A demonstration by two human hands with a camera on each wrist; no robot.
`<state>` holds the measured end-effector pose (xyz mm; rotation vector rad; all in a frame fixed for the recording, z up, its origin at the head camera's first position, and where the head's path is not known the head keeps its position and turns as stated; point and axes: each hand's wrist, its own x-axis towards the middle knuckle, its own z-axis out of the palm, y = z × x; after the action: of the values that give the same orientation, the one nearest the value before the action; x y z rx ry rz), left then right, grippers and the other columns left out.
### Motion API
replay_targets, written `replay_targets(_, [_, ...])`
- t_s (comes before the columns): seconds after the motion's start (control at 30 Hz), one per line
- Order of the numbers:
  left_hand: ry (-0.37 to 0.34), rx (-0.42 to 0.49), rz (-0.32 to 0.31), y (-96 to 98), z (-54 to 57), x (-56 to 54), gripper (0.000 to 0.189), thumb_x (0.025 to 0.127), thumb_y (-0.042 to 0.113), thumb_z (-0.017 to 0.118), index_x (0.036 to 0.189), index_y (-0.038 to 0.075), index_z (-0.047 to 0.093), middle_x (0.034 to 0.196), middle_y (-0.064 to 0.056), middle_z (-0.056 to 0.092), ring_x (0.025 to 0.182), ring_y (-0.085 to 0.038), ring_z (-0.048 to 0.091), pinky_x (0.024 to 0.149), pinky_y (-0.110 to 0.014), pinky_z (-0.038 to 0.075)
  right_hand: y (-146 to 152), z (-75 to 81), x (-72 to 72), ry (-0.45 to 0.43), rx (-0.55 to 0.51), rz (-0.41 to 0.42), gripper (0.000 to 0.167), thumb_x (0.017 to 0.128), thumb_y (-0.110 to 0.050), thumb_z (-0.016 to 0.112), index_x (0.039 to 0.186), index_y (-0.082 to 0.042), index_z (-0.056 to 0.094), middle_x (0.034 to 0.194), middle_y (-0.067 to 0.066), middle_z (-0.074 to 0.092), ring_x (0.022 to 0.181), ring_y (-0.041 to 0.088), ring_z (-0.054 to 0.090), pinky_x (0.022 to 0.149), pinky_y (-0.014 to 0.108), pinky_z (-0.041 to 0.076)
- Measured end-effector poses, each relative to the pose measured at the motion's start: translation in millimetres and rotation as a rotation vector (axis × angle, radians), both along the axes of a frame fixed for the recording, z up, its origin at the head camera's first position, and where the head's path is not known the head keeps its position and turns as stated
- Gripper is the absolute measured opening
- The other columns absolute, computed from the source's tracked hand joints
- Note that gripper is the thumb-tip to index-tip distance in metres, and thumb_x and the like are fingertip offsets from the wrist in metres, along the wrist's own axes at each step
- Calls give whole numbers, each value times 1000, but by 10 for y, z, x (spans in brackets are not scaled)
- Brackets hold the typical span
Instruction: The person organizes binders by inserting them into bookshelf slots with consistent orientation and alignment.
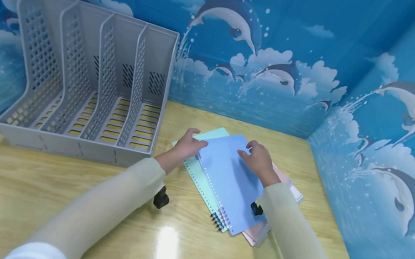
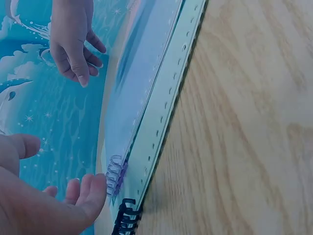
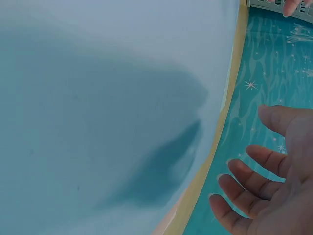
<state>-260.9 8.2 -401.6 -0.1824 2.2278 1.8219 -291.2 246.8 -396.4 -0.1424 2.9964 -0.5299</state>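
A blue spiral notebook [image 1: 230, 175] lies on top of a loose pile, its purple rings [image 2: 115, 177] along the left edge. Under it a mint-green notebook [image 1: 199, 175] with black rings [image 2: 127, 218] sticks out to the left. Part of a pink notebook [image 1: 254, 234] shows on the right; the rest is covered. My left hand [image 1: 188, 145] is at the pile's upper left edge, fingers loosely bent, holding nothing; whether it touches the covers I cannot tell. Over the blue cover hovers my right hand [image 3: 279, 181], fingers spread and relaxed, casting a shadow on it.
A grey file rack [image 1: 76, 143] with upright dividers stands left of the pile, against the back wall. The wooden table [image 1: 122, 235] meets dolphin-printed curtains [image 1: 206, 87] at the back and right. Each sleeve carries a small black block [image 1: 161, 197] at the wrist.
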Motion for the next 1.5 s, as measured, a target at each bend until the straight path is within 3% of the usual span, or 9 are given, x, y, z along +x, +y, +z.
replay_targets(0.27, [-142,103,21,-36,-62,30,70,95,22,57,153,8,20,144,-22,41,126,-35,48,101,-42,47,33,38,-13,-26,-12,-67,48,100,-35,51,126,5,53,115,24,62,104,35,59,88,48,49])
replay_targets(0.53, [-200,113,11,-90,-80,86,77,94,22,56,155,5,11,147,-24,38,132,-36,42,104,-41,44,73,26,-42,-17,8,-72,34,104,-18,42,126,4,54,121,24,61,106,37,59,87,49,50])
replay_targets(0.83, [-251,168,-35,-117,4,162,83,94,23,55,154,0,1,152,-25,29,138,-38,33,107,-41,41,186,44,-77,-79,-8,-139,35,102,-17,43,127,6,52,124,25,58,109,38,57,89,49,49])
replay_targets(0.93, [-270,193,-54,-113,32,210,77,95,21,53,154,-1,8,152,-24,27,139,-39,31,109,-44,38,213,56,-77,-93,-6,-143,35,103,-16,42,126,7,52,124,27,57,109,39,56,90,50,49])
replay_targets(1.03, [-297,219,-62,-100,45,249,64,96,19,50,150,-3,23,152,-23,29,137,-39,33,109,-45,39,242,64,-71,-115,-13,-153,36,104,-15,36,127,8,52,125,27,56,111,40,55,91,50,48])
replay_targets(1.17, [-330,275,-35,-97,28,283,53,96,15,49,144,-3,36,151,-24,29,135,-39,36,107,-45,41,286,57,-72,-152,-29,-166,39,105,-14,31,131,9,49,129,28,53,115,40,54,93,50,48])
replay_targets(1.43, [-371,385,-35,-88,-18,322,62,95,14,51,150,-2,26,152,-30,24,137,-42,33,111,-49,35,435,42,-65,-252,-57,-181,46,102,-14,25,135,14,43,137,33,46,126,46,44,102,54,42])
replay_targets(1.5, [-374,402,-26,-87,-17,324,62,95,13,52,150,-2,26,150,-30,27,136,-42,35,111,-50,35,479,44,-90,-280,-63,-177,44,103,-16,25,120,13,53,115,31,57,108,43,56,95,52,47])
